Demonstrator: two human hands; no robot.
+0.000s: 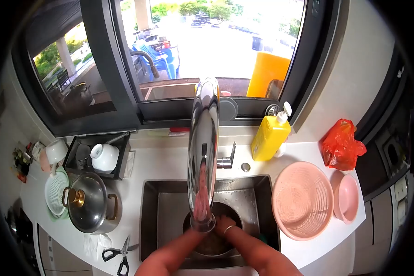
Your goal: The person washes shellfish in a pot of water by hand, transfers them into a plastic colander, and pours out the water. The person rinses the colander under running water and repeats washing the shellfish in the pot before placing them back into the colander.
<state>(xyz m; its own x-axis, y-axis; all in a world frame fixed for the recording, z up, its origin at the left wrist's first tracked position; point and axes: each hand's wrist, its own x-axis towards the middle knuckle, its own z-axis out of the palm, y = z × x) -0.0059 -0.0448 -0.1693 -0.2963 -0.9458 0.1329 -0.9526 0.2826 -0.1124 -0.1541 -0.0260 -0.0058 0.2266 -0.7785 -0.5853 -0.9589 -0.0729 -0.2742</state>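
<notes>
Both my arms reach into the steel sink [170, 202], where a dark round pot or basin [234, 212] sits. My right hand [223, 224], with a bracelet at the wrist, is inside it, and its fingers are hidden from me. Behind the spout of the chrome faucet [203, 138], my left hand [194, 232] is mostly covered, so its fingers do not show. What either hand touches down in the pot is too dark to make out.
Left of the sink are a lidded pot [88, 202], scissors [121, 254], a green-and-white colander [55, 193] and a dish rack [71, 166] with a white bowl [104, 157]. At right stand a yellow pump bottle [269, 139], pink basket [302, 201], pink basin [346, 198] and red bag [340, 146].
</notes>
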